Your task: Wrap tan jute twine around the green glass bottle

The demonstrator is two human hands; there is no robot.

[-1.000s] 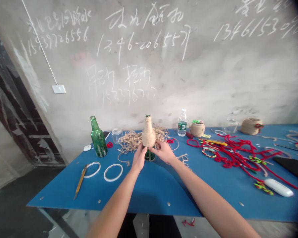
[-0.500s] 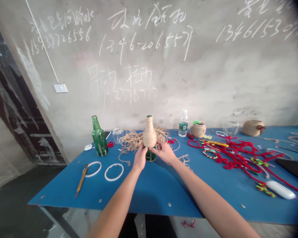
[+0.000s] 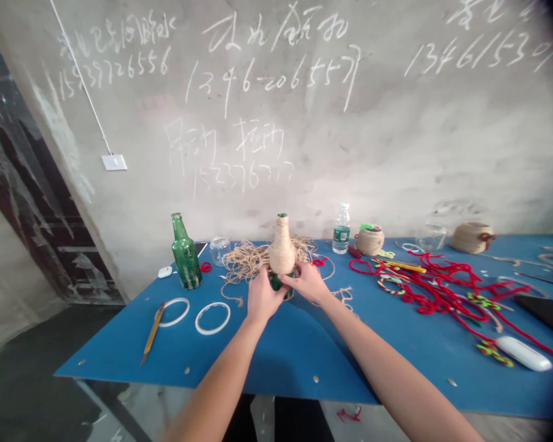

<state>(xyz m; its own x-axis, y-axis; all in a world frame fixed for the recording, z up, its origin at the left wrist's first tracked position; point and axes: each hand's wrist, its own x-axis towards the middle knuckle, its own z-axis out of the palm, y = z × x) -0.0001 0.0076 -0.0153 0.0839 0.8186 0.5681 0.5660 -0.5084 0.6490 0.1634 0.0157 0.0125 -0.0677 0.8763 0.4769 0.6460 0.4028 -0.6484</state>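
Observation:
A green glass bottle [image 3: 282,253] stands upright on the blue table, its neck and shoulder wound with tan twine and its lower part bare. My left hand [image 3: 263,294] is closed around the bottle's left side, below the wrapped section. From the right, my right hand [image 3: 308,282] grips it just under the lowest turns of twine, thumb across the front. Fingertips behind the glass are hidden. Behind the bottle lies a loose heap of the same twine [image 3: 246,259], with a strand trailing to the right.
Left on the blue table [image 3: 276,362] are a second green bottle [image 3: 187,258], a glass jar [image 3: 220,252], white rings [image 3: 212,332] and a yellow-handled knife [image 3: 152,334]. To the right are a water bottle [image 3: 341,230], twine-wrapped pots [image 3: 369,241] and tangled red cord [image 3: 435,285].
The wrapped bottle has shifted slightly right and tilts a little differently. My left hand has moved further around its front, while my right hand stays nearly in place.

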